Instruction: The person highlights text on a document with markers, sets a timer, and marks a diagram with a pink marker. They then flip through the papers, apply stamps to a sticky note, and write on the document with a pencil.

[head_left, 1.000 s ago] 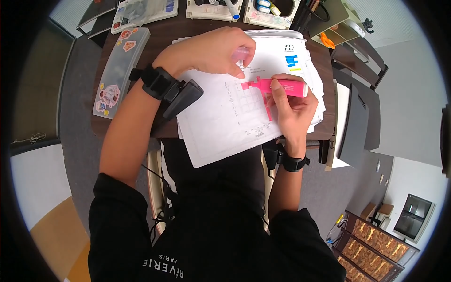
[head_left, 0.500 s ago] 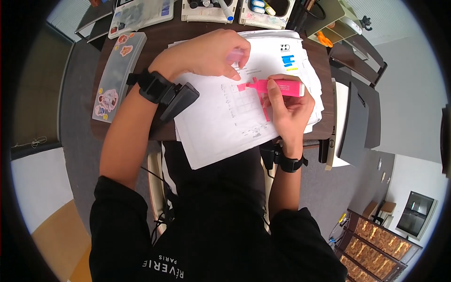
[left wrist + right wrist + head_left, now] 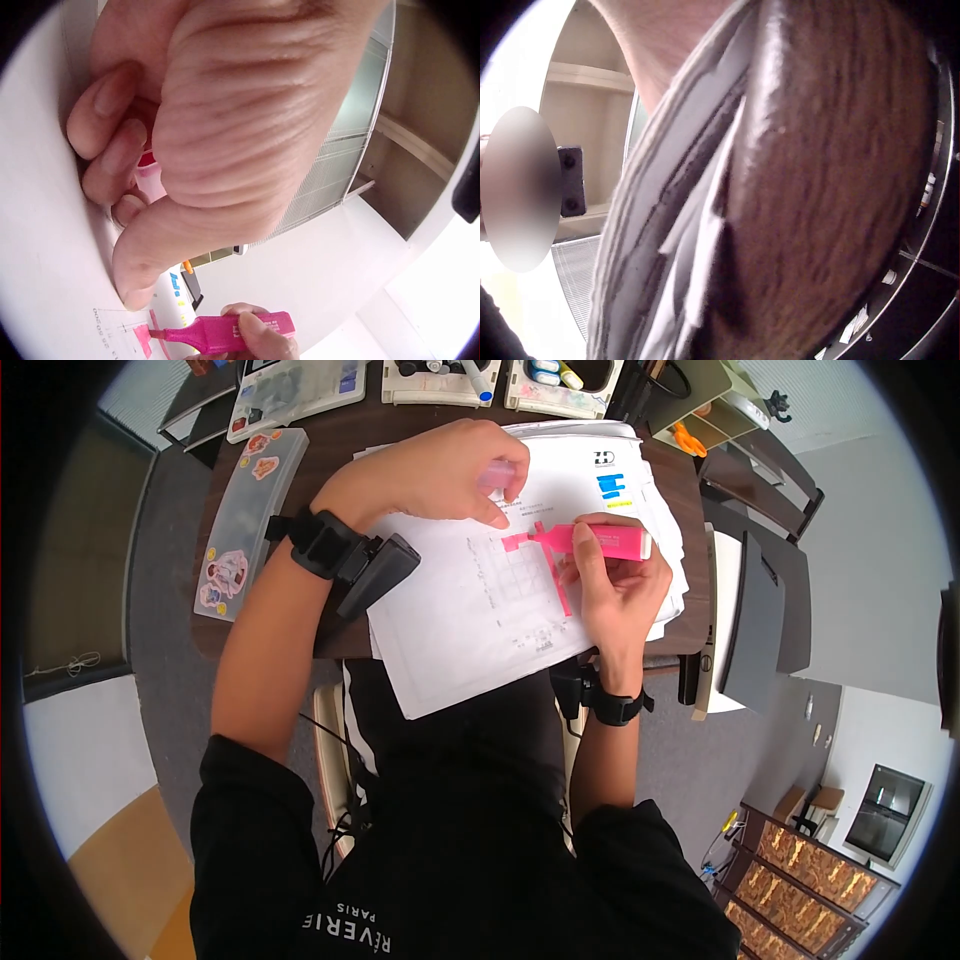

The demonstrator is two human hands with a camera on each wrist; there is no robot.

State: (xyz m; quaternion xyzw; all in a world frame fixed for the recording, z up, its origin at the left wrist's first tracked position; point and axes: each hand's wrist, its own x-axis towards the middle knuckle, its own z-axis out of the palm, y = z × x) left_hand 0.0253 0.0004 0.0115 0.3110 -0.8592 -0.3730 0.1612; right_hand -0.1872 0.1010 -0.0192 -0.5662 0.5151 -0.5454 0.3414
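Observation:
My right hand (image 3: 628,585) grips a pink highlighter (image 3: 610,541), its thumb along the barrel. The uncapped tip meets a printed grid chart (image 3: 520,575) on the top paper sheet (image 3: 430,650). Pink strokes (image 3: 562,595) run along the chart's right side and upper edge. In the left wrist view, the tip sits against a pink patch (image 3: 142,339). My left hand (image 3: 455,470) rests on the sheet with fingers curled round a translucent pink cap (image 3: 149,178), which the palm partly hides. Its thumb tip presses the paper just beside the chart.
More papers lie stacked under the sheet, edges showing in the right wrist view. A stickered clear pencil case (image 3: 250,525) lies at the left of the brown table (image 3: 340,430). Trays (image 3: 560,398) with pens and markers stand at the back. An orange-handled tool (image 3: 688,440) is at back right.
The highlighter tip has shifted slightly along the chart's upper edge, and the pink there looks a little longer. The left hand keeps its place on the paper. The head view has shifted slightly.

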